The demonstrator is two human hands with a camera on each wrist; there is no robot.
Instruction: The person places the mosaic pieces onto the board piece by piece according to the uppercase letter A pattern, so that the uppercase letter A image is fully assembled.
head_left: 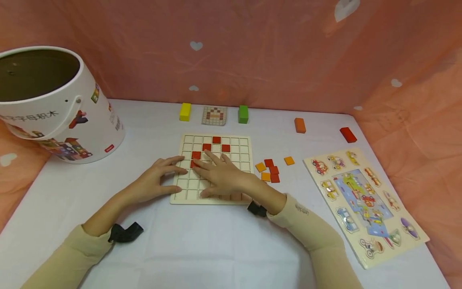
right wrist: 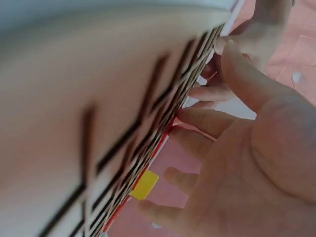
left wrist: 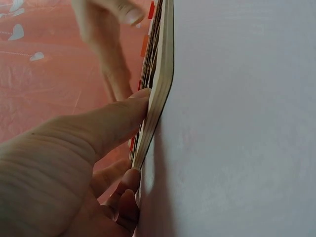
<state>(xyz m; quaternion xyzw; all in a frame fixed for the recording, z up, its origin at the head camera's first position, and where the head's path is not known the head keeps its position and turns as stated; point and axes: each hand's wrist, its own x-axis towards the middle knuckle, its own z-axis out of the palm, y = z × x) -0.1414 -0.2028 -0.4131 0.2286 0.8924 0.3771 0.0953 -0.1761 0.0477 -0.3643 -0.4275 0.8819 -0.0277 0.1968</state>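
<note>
Wooden grid board (head_left: pixel 216 168) is lying on the desk (head_left: pixel 202 245); the left hand (head_left: pixel 153 182) is bracing its left edge, fingers spread, while the right hand (head_left: pixel 220 174) is lying flat, fingers straight, touching a red tile (head_left: pixel 195 163).

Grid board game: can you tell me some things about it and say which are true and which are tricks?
1. The right hand lies flat on the grid board. True.
2. The tiles already in the board are blue. False: the tiles in the board are red.
3. The left hand rests at the board's left edge. True.
4. The loose tiles lie to the left of the board. False: they lie to its right, red and orange ones.
5. The white bucket stands on the vehicle puzzle. False: the bucket stands far left on the table, the puzzle lies far right.
6. A yellow block and a green block flank the pattern card. True.
</note>
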